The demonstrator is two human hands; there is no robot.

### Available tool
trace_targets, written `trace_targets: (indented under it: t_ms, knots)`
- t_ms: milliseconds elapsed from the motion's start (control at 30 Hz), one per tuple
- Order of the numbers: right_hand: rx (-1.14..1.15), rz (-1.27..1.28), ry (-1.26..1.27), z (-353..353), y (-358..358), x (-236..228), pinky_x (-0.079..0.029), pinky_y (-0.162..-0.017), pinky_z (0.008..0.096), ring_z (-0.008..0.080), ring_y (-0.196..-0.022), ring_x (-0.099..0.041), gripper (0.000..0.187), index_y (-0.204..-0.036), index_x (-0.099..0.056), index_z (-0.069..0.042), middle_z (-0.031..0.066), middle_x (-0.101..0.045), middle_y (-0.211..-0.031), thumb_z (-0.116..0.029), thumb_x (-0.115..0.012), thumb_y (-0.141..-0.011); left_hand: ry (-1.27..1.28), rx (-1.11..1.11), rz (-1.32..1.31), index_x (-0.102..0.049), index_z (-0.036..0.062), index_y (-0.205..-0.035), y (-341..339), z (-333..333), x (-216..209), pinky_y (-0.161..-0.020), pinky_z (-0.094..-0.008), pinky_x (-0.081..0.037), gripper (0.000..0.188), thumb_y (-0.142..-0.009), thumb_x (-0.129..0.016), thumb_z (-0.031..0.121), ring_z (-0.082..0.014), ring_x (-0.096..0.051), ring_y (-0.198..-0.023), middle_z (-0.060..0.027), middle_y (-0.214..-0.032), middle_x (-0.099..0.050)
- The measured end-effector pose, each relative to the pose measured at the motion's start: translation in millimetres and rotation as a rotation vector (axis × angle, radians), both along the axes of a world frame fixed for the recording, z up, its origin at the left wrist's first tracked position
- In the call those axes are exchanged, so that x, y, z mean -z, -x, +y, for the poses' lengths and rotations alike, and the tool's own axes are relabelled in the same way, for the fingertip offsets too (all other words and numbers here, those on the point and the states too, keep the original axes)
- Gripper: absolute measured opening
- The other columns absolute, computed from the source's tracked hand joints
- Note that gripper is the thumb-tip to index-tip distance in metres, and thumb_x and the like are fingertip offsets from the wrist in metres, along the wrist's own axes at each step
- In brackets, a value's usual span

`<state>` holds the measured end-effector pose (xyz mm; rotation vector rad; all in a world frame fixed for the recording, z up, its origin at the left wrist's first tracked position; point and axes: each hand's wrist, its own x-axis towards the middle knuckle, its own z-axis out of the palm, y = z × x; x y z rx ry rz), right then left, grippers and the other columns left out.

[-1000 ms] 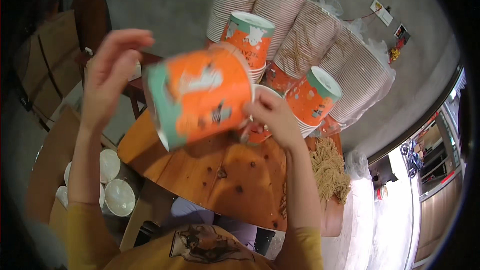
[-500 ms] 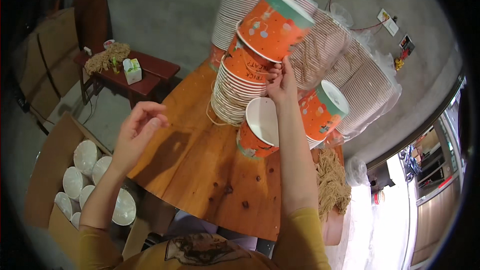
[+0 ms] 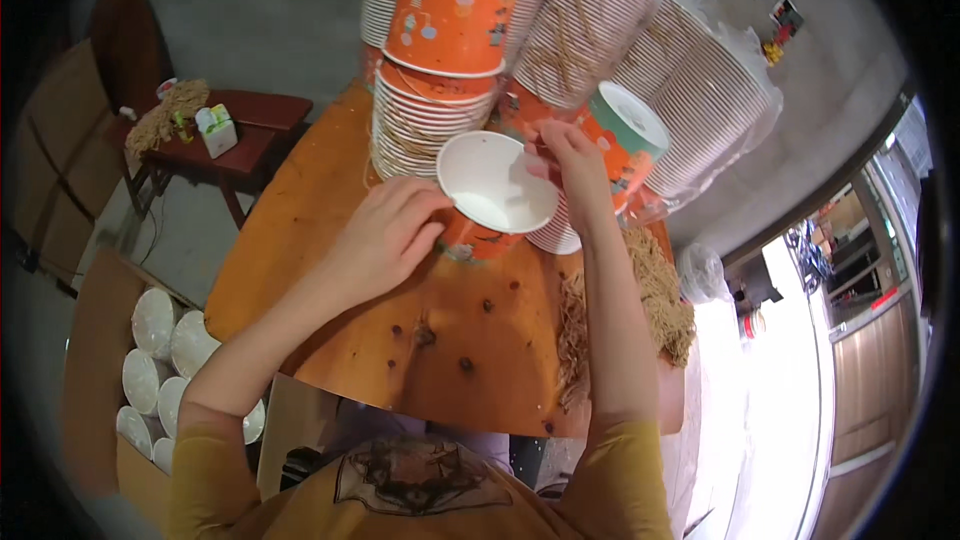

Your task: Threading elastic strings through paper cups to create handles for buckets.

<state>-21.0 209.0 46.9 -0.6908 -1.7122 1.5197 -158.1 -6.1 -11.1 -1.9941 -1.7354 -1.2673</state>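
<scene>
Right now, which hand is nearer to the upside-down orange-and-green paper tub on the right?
The right hand: it is just left of that upside-down tub. The left hand is farther off, at the left side of the open paper tub.

Smooth paper tub (image 3: 488,180) with a faint sheen inside, glossy knotty wood table (image 3: 300,240), rough fibrous twine (image 3: 645,290), crinkled clear plastic bags (image 3: 768,120) over ridged paper stacks (image 3: 710,100), matt cardboard box (image 3: 105,330), matt cloth shirt (image 3: 430,515).
</scene>
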Motion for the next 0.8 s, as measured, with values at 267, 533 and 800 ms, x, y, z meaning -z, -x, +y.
trace_targets:
  t_ms: [267,533,800]
  knots:
    - [0.164,-0.427,-0.278,-115,-148,116,-0.049,-0.062,0.0277,0.0125,-0.065,-0.060,0.017,-0.100,-0.067,-0.004,0.0039,-0.066,-0.080,-0.018,-0.061,-0.094,0.115,0.074,0.172,-0.059,0.0038,-0.096,-41,79,24,-0.087,-0.0416,-0.039,0.010,-0.087,-0.061,0.009,-0.0310,-0.055,-0.092,-0.0110,-0.092,-0.057]
    - [0.587,-0.603,-0.726,-81,-248,125,-0.048,-0.070,0.0425,0.0331,-0.080,-0.059,0.013,-0.099,-0.065,-0.009,0.0122,-0.059,-0.087,-0.006,-0.062,-0.086,0.221,0.093,0.150,-0.058,0.0034,-0.094,-88,17,6,-0.087,-0.0401,-0.039,0.009,-0.087,-0.061,0.008,-0.0302,-0.055,-0.091,-0.0107,-0.091,-0.056]
    - [0.484,-0.645,-0.931,-35,-251,119,-0.048,-0.076,0.0417,0.0316,-0.090,-0.058,0.017,-0.102,-0.064,-0.012,0.0109,-0.056,-0.093,-0.008,-0.064,-0.086,0.231,0.054,0.175,-0.058,0.0041,-0.096,-106,-2,5,-0.087,-0.0407,-0.039,0.012,-0.086,-0.063,0.008,-0.0287,-0.056,-0.090,-0.0102,-0.090,-0.056]
